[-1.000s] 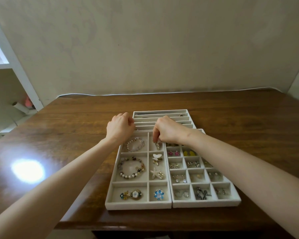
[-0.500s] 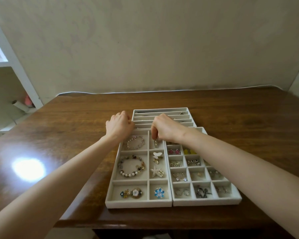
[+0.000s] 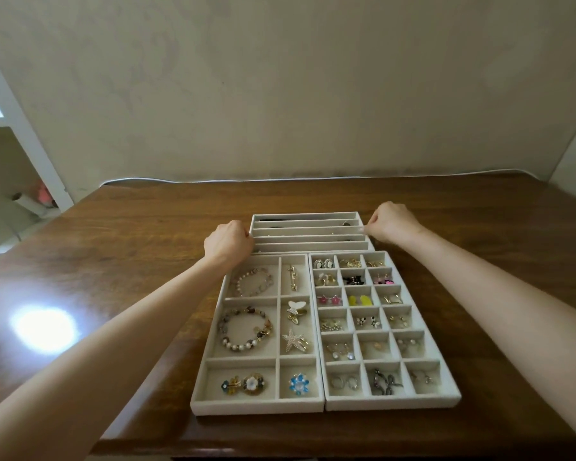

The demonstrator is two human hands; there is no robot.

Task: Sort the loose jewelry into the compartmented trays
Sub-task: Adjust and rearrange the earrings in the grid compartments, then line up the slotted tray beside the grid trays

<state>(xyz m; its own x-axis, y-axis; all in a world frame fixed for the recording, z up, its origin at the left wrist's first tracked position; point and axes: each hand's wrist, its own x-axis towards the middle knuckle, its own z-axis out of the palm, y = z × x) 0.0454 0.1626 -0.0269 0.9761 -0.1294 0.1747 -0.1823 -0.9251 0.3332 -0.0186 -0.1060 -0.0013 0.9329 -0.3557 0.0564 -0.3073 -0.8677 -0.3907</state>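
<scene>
Brown wooden desk (image 3: 147, 234) | gold bar clip (image 3: 292, 277) now binned | right hand (image 3: 393, 222) joins left hand (image 3: 228, 242), curled fingers (image 3: 370, 227) clasping ends of far white slotted tray (image 3: 305, 215) | sorting likely done

Of the person only two arms and two hands are in view, and they are bare. The left forearm (image 3: 130, 327) and the right forearm (image 3: 499, 294) are slim and smooth, uncovered from the wrist to the edge of the view. The left hand (image 3: 228, 242) and the right hand (image 3: 394, 222) show a smooth back with soft rounded knuckles; the fingernails are too small to tell.
</scene>
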